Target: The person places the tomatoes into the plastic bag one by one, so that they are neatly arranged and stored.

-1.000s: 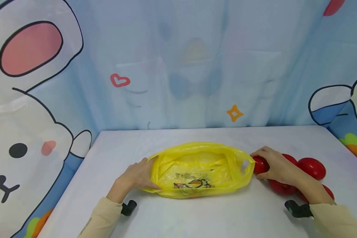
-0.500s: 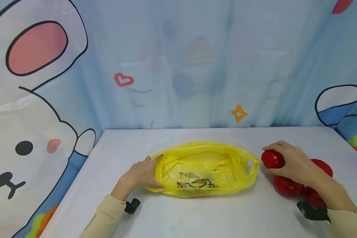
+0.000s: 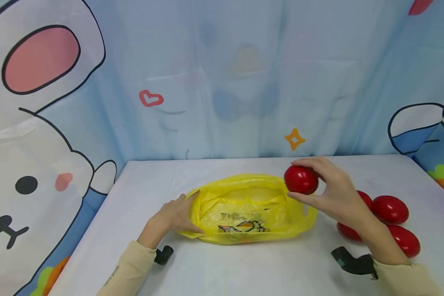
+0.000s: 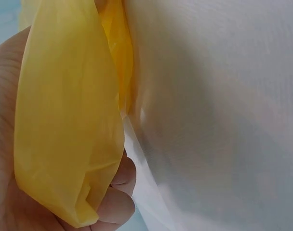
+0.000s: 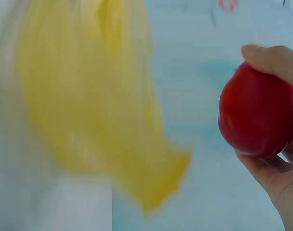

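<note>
A yellow plastic bag lies mid-table with its mouth spread wide and dark print inside. My left hand grips its left edge. In the left wrist view, yellow plastic drapes over the palm, and curled fingertips show beside it. Between thumb and fingers, my right hand holds a glossy red apple, raised at the bag's right end and overlapping its rim in the head view. The right wrist view shows the apple pinched from both sides, left of the palm, with the bag blurred beyond.
Several more red apples lie grouped on the right of the white table, partly hidden by my right forearm. A light blue curtain with cartoon prints hangs behind the table's back edge.
My right hand has lifted the apple from the group at right and carried it left to the bag's right end. The left hand keeps its place at the bag's left edge.
</note>
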### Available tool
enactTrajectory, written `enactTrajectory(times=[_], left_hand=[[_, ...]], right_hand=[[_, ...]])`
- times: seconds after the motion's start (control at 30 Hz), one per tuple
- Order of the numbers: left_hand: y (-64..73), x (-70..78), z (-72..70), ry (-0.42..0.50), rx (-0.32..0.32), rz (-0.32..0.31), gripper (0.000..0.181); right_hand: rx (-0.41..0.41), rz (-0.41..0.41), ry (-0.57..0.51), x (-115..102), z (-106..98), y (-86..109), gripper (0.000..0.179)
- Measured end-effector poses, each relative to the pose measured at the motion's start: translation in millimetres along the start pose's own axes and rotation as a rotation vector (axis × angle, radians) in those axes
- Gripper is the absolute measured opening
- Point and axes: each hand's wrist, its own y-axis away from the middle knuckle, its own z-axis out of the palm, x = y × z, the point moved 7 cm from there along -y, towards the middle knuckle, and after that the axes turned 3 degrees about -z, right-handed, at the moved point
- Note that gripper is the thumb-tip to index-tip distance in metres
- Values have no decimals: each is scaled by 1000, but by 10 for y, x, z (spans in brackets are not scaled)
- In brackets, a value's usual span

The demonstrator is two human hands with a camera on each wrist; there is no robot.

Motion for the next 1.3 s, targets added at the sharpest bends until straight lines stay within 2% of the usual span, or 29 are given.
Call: enactTrajectory(times=[0.2,0.3,0.4,0.5,0.6,0.93,1.13,1.3], left_hand=[[17,22,-22,-18,47,66,109],[34,45,-39,-16,64,101,105],[25,79,-47,-21,75,116,116],[10,84,-61,-47,81,111,126],[2,75,-66,-70,71,96,126],[22,51,-15,-67,31,54,121],[15,44,-13,-86,33,33,121],[7,69,-14,-78,35,41,121]], right_hand=[[-83,-73,-171,-300,498,-225,68],[-107,-88,-213,-350,630,-274,67],[-124,-70,-225,-340,674,-265,66],[-137,-48,-220,-321,694,-252,65],[-161,-40,-225,-315,761,-242,64],[-308,14,-261,-344,1283,-202,57],[-388,60,-295,-400,1576,-247,56],[-452,93,-304,-397,1782,-234,55]])
